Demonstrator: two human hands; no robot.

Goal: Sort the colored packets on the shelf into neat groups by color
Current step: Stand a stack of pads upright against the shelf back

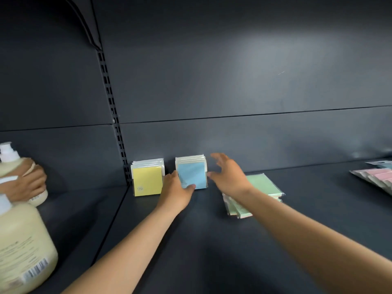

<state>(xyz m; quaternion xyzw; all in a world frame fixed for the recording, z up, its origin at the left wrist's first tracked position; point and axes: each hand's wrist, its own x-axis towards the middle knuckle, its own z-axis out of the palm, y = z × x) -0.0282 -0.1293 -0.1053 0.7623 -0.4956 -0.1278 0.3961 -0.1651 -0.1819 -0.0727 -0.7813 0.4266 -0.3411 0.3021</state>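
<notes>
Head view shows the left hand [177,190] pinching the upright blue packets [192,174] on the dark shelf [212,240], beside the yellow packets [147,179], while the right hand [230,176], its grip spread, hovers above the flat green packets [262,185].

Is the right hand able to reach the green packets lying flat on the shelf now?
Probably yes. The right hand is open above the green packets, its forearm passing over them, and nothing lies between. It would only need to draw back and lower.
</notes>
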